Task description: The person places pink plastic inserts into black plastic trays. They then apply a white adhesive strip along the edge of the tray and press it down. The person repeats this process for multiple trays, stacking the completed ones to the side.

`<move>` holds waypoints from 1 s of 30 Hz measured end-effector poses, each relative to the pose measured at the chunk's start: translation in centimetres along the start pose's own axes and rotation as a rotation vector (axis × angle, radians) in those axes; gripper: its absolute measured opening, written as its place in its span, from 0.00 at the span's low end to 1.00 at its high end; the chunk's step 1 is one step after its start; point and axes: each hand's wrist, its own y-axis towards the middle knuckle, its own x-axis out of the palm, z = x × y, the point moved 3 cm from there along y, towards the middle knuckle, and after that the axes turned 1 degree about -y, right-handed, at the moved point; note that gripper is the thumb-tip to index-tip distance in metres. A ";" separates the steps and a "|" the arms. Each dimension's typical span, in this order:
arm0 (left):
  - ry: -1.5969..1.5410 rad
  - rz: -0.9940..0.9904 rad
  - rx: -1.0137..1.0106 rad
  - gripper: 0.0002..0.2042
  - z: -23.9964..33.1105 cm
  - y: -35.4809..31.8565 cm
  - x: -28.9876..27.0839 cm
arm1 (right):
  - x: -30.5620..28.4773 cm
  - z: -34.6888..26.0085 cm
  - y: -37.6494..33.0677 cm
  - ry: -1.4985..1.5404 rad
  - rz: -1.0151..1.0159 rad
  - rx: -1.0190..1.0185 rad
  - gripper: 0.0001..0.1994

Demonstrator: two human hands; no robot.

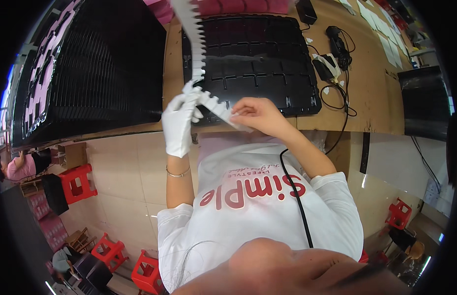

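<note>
A white notched strip (197, 54) is hanging above the near left part of a black plastic tray (255, 56), running down to your left hand and from there slanting toward your right hand; you can't tell here whether it is one piece or two. Your left hand (178, 127), in a white glove, is grasping the strip where those stretches meet. Your bare right hand (263, 116) is pinching the slanting stretch between thumb and fingers, just off the tray's near edge. The tray is lying on a brown tabletop (376, 91). Left of it, a tall stack of black trays (115, 64) is standing. On the right, a coiled black cable (340, 101) is lying near a small black box (306, 12). Red plastic stools (109, 251) are standing on the floor behind you.
</note>
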 end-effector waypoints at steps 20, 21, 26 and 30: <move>-0.096 0.133 0.015 0.08 -2.7 2.2 -2.2 | -2.1 -6.5 6.4 -0.604 0.142 -0.906 0.03; -0.077 0.089 0.000 0.08 -3.0 2.0 -2.0 | -3.5 -6.8 10.1 -0.642 0.192 -0.879 0.02; -0.017 -0.057 -0.008 0.08 -1.6 1.9 0.5 | -8.0 -3.6 26.6 -0.736 0.129 -0.509 0.08; 0.022 -0.051 -0.065 0.08 -1.5 1.8 0.1 | -7.5 -3.4 29.6 -1.006 0.124 -0.361 0.08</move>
